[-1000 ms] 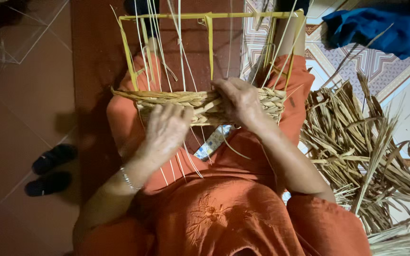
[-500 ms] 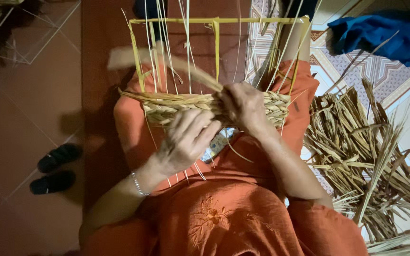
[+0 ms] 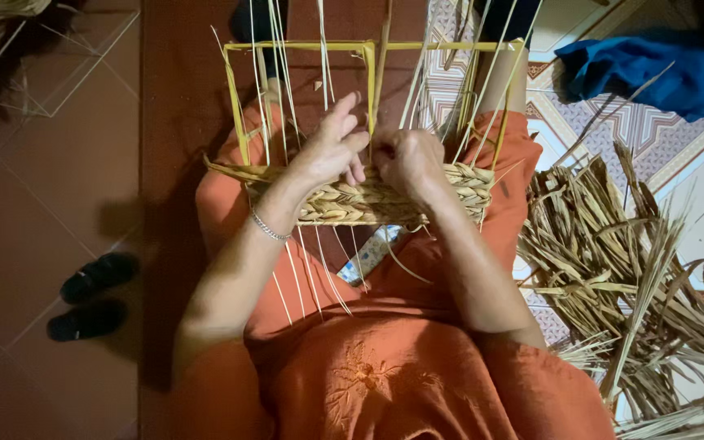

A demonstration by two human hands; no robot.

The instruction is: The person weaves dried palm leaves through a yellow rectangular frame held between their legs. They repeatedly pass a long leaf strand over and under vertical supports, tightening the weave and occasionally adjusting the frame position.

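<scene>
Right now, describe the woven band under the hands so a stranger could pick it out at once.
Start at the yellow rectangular frame standing over the person's orange-clad lap. Thin pale strands run down it, and across their lower end lies the woven band, where the left hand and right hand meet. Unlike the loose dry leaves heaped on the floor beside it, it is tightly plaited into one horizontal strip.

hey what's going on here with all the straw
A person in orange clothes sits on the floor weaving dried leaf strips on a yellow frame that rests over their lap. Both hands work at the woven band across the frame: the left hand has its fingers spread over the upright strands, while the right hand is curled against the band beside it. A pile of dried leaves lies to the right, a blue cloth beyond it, and black sandals to the left.
</scene>
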